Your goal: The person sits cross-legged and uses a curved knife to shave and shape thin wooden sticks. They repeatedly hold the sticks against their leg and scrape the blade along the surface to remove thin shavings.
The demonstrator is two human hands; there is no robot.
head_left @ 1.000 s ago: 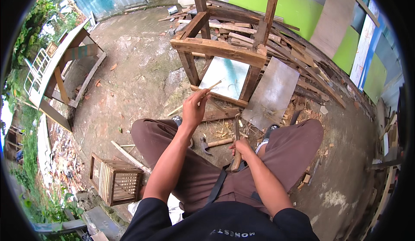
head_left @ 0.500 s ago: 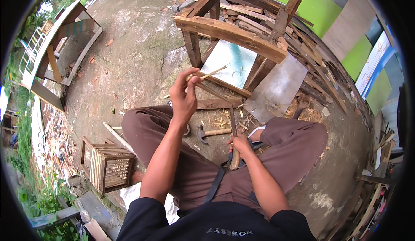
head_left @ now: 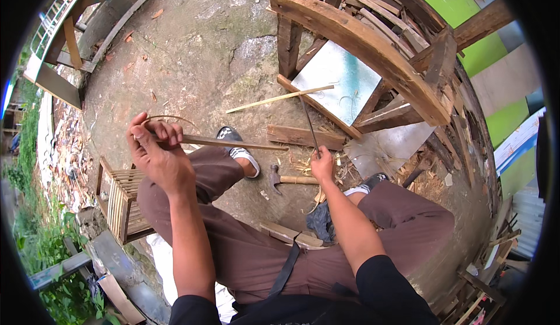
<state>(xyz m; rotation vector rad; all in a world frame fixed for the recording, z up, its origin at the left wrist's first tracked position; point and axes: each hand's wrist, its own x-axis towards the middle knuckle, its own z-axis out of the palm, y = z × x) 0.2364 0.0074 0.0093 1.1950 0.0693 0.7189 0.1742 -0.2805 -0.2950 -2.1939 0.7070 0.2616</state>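
I count two hands in my feed, and I take clock directions from the middle of my view. At nine o'clock the left hand (head_left: 166, 158) has its fingers closed on one flat wooden strip (head_left: 233, 143), which runs out to the centre. One thin curved sliver (head_left: 170, 116) arcs by those fingers; I cannot tell whether it is gripped. Between three and four, the right hand (head_left: 322, 164) is clamped round one slim dark blade (head_left: 308, 122) pointing toward twelve. A second, paler strip (head_left: 256, 105) lies at twelve, crossing near the blade's tip; I cannot tell if they touch. I see one hammer (head_left: 297, 180) on the ground at five, one slatted crate (head_left: 119, 202) past eight, one large timber frame (head_left: 356, 42) at one, and two shoes, the left (head_left: 229, 135) past nine, the right (head_left: 373, 181) near four.
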